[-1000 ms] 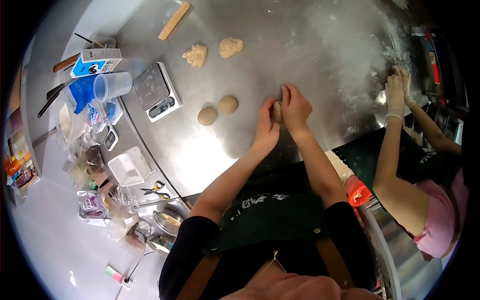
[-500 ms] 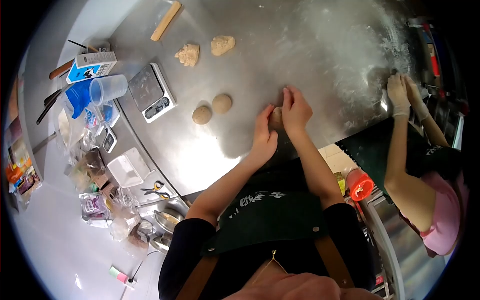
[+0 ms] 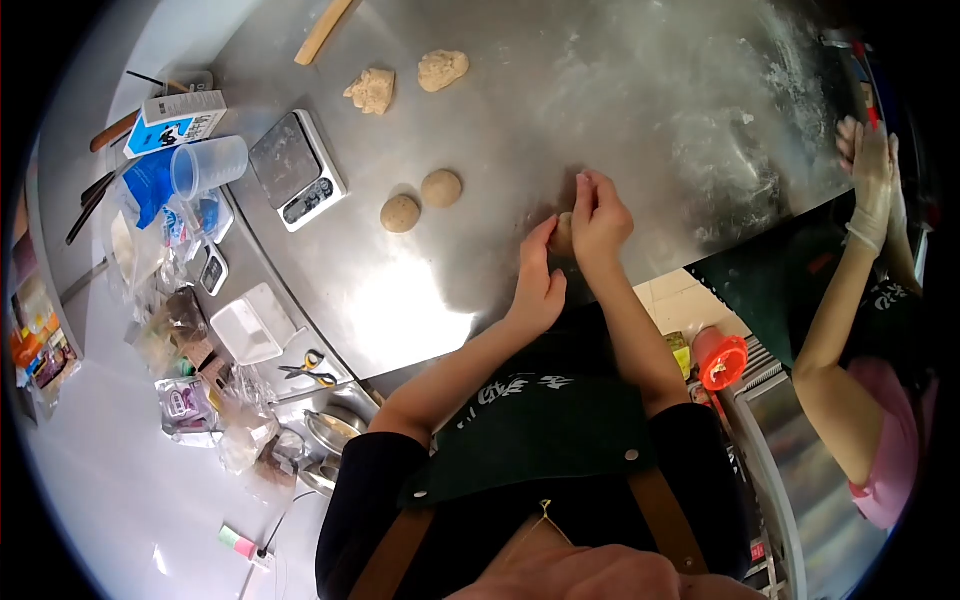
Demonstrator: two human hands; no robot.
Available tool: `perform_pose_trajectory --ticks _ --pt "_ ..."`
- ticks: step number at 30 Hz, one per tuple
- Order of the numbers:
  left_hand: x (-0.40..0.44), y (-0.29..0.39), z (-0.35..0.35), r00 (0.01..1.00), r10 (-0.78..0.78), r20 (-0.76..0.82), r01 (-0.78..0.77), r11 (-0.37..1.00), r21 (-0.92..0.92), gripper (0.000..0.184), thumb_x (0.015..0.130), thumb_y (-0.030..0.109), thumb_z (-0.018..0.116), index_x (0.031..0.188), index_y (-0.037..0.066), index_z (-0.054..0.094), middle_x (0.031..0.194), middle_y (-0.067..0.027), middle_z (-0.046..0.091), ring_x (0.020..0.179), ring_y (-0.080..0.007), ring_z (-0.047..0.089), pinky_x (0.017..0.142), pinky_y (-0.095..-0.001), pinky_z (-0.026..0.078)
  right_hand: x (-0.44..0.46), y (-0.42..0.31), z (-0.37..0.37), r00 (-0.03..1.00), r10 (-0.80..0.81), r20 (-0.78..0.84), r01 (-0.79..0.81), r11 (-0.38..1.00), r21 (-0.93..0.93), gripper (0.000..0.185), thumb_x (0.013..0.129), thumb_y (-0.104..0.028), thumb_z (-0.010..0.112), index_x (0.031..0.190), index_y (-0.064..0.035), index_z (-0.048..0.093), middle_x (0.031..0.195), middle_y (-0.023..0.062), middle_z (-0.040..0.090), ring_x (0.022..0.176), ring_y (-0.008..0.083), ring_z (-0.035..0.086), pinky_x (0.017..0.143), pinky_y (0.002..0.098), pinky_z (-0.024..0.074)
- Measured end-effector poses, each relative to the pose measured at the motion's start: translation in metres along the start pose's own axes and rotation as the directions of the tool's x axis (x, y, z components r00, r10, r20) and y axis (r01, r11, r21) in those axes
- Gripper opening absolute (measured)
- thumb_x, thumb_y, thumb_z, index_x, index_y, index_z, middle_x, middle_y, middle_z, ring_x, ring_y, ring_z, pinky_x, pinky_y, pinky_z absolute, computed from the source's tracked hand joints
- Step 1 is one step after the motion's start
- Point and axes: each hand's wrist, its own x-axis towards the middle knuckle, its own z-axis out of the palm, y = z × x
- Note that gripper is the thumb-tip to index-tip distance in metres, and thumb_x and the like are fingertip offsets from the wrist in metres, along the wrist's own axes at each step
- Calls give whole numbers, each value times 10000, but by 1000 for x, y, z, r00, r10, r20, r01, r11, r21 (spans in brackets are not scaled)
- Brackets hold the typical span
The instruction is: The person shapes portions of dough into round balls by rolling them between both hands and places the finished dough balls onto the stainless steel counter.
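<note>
A dough ball (image 3: 564,236) rests on the steel table near its front edge, partly hidden between my hands. My left hand (image 3: 537,288) curves around its left side, fingers against it and thumb apart. On the other side, my right hand (image 3: 602,222) is cupped over it with the fingers bent. To the left lie two smooth, round dough pieces, a speckled one (image 3: 400,213) and a paler one (image 3: 441,188). Farther back sit two rough dough lumps, one jagged (image 3: 371,92) and one more rounded (image 3: 442,70).
A digital scale (image 3: 297,170) stands left of the dough. Behind it are a wooden stick (image 3: 323,32), a milk carton (image 3: 178,122) and a plastic cup (image 3: 209,166). Scissors (image 3: 308,370) and a white tray (image 3: 252,324) lie at left. A co-worker's gloved hands (image 3: 872,175) are at right.
My hands stay around the dough ball, shifting slightly with it. The co-worker's hands have moved rightward and up, away from the floured surface. The whole view has shifted a little.
</note>
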Motion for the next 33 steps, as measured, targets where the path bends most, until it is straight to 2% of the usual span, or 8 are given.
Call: perform_pose_trajectory --ticks 6,12,15,18,22,25,28,33 --pt "6 -23 4 999 -45 -17 45 999 27 710 790 -81 454 1474 -6 282 1461 -209 338 1355 -325 357 1145 -403 284 -9 30 13 994 -107 -31 101 982 -159 124 935 -225 610 959 -130 686 785 100 705 660 321 668 579 410 521" --pt "-1 -3 7 1000 -11 -6 11 1000 8 712 790 -87 435 1478 -15 263 1459 -203 339 1351 -320 354 1153 -406 262 -10 16 8 999 -22 -49 19 998 -57 109 932 -216 617 935 -126 678 793 91 704 661 320 663 572 401 517" --pt "8 0 -1 992 99 -83 -94 994 62 714 795 -84 435 1480 -25 242 1466 -200 327 1357 -317 346 1159 -410 251 10 -9 10 966 -218 -140 222 975 19 126 929 -229 627 914 -117 683 772 84 698 646 303 659 554 392 503" --pt "25 2 -13 982 144 -118 -133 987 94 708 796 -96 429 1476 -32 239 1459 -207 317 1360 -330 340 1153 -412 266 26 -14 30 955 -289 -69 284 956 -73 150 926 -240 643 911 -108 711 699 91 670 573 267 631 540 362 485" --pt "23 -15 -11 977 146 -154 -142 989 38 715 782 -104 443 1470 -33 261 1444 -225 314 1316 -356 369 1127 -414 308 32 -9 25 999 45 -11 -46 998 -34 136 919 -248 634 920 -122 685 735 102 681 645 308 653 542 400 483" --pt "20 -13 -10 980 140 -143 -134 990 54 724 778 -114 433 1474 -33 251 1459 -219 308 1337 -342 358 1140 -415 293 22 -25 27 991 -130 -20 129 991 -40 156 934 -253 602 935 -125 692 735 105 684 652 317 657 552 403 487" --pt "18 -11 -13 981 125 -151 -116 991 70 722 778 -122 400 1477 -35 241 1487 -205 300 1383 -314 339 1169 -415 255 13 -7 44 998 5 70 2 996 -94 154 940 -233 599 956 -117 700 746 106 681 656 307 655 598 386 496" --pt "32 -33 -18 990 1 -140 2 1000 16 726 771 -116 400 1477 -26 259 1489 -203 312 1390 -318 338 1172 -404 248 14 1 43 988 -151 25 153 979 -138 152 941 -259 593 924 -144 691 721 102 678 632 327 649 546 415 483"
